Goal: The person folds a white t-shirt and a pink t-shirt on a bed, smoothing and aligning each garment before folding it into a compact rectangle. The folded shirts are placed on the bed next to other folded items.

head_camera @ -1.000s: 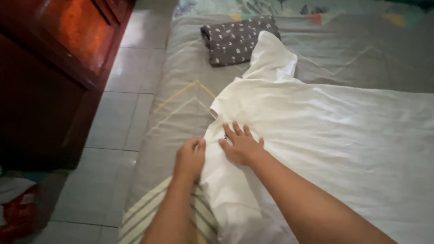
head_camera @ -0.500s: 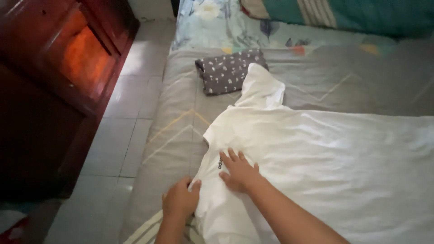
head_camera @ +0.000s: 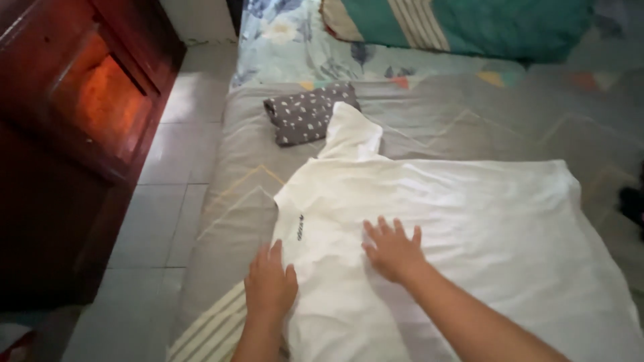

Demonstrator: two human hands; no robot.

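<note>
White garment [head_camera: 456, 221] lying spread on grey bed sheet [head_camera: 248, 181]. Both hands pressing flat, fingers open, gripping nothing: left hand [head_camera: 270, 285] at garment's near edge, right hand [head_camera: 394, 249] mid-garment. Folded spotted cloth [head_camera: 302, 114] lying beyond garment; tiled floor [head_camera: 161, 201], dark wooden cabinet [head_camera: 74, 127] sitting left of garment.

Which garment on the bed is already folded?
The dark grey patterned garment, a compact folded bundle beyond the white shirt, which lies spread flat under both hands.

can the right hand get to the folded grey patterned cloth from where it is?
Probably yes, with a long stretch. The right hand lies flat on the white shirt; the folded grey patterned cloth sits beyond the shirt's sleeve, with only flat fabric between.
</note>
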